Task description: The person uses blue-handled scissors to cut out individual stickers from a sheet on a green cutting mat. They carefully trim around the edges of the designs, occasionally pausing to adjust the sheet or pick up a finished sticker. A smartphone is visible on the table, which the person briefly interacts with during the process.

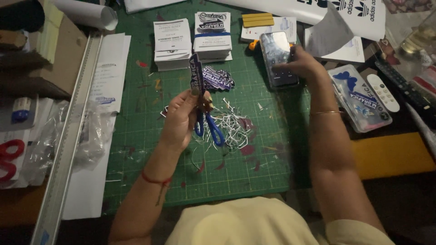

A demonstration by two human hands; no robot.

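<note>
Nearest us at centre frame, our left hand (181,119) pinches a cut purple printed sticker (196,75) above blue-handled scissors (210,128), while our right hand (305,64), fingers spread, touches a dark smartphone (277,56) upper right.

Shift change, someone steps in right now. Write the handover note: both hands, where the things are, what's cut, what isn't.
Left hand: holds a cut purple printed sticker upright, with the blue-handled scissors.
Right hand: fingers on the dark smartphone lying on the green cutting mat.
Done: a small pile of cut purple stickers, white paper trimmings beside the scissors.
Left: apparently the two white printed stacks at the mat's far edge.
</note>
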